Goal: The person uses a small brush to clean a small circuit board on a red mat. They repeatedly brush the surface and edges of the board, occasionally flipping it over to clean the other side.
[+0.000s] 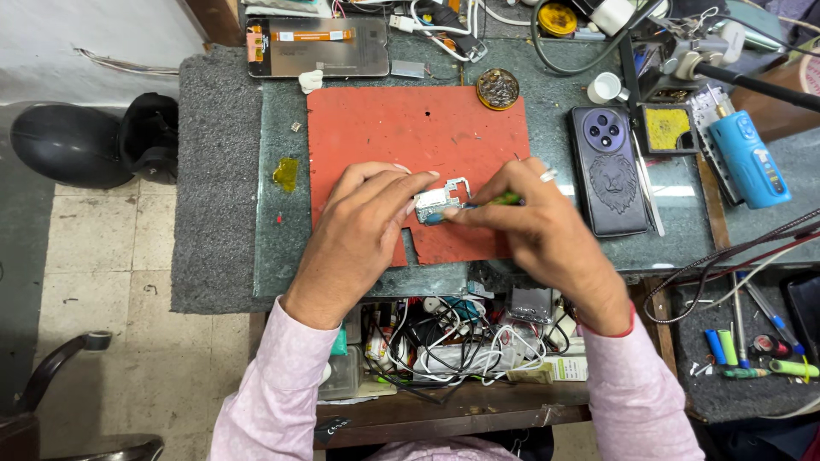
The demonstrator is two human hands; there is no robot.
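A small phone circuit board (442, 201) with a metal frame lies on a red work mat (410, 128). My left hand (363, 235) rests on the mat with its fingertips pressing on the board's left edge. My right hand (538, 230), with a ring on one finger, grips a thin green-handled tool (500, 200) whose tip touches the board.
A dark phone (611, 171) in a lion-embossed case lies right of the mat. A phone display panel (320, 47) sits at the back, near a round tin (498, 88) and a blue device (750, 158). Tangled cables (453, 337) fill the open drawer below.
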